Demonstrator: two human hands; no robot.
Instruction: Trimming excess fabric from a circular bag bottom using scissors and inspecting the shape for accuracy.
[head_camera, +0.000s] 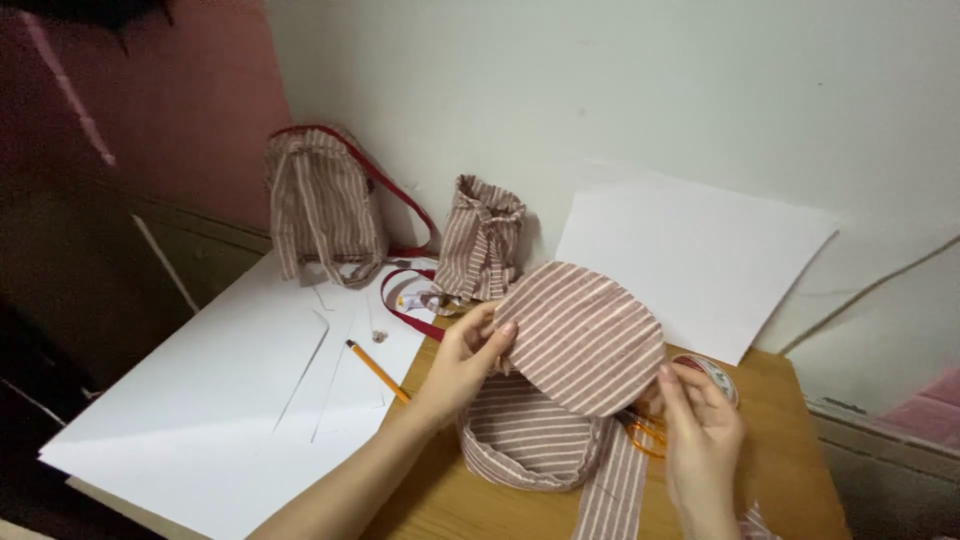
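The left hand (462, 362) pinches the left edge of a round striped cloth piece (583, 335), its grip closed on the cloth. The right hand (700, 440) pinches the lower right edge the same way. Right under both grips sits a striped cloth basket (525, 445) on the wooden desk (790, 470). Left of the left grip lies a pencil (377, 370) on white paper (200, 400).

The round striped fabric piece (583, 335) sits above the striped fabric basket (525, 440); left of the basket lies a yellow pencil (377, 370), behind it a small striped drawstring pouch (481, 240).
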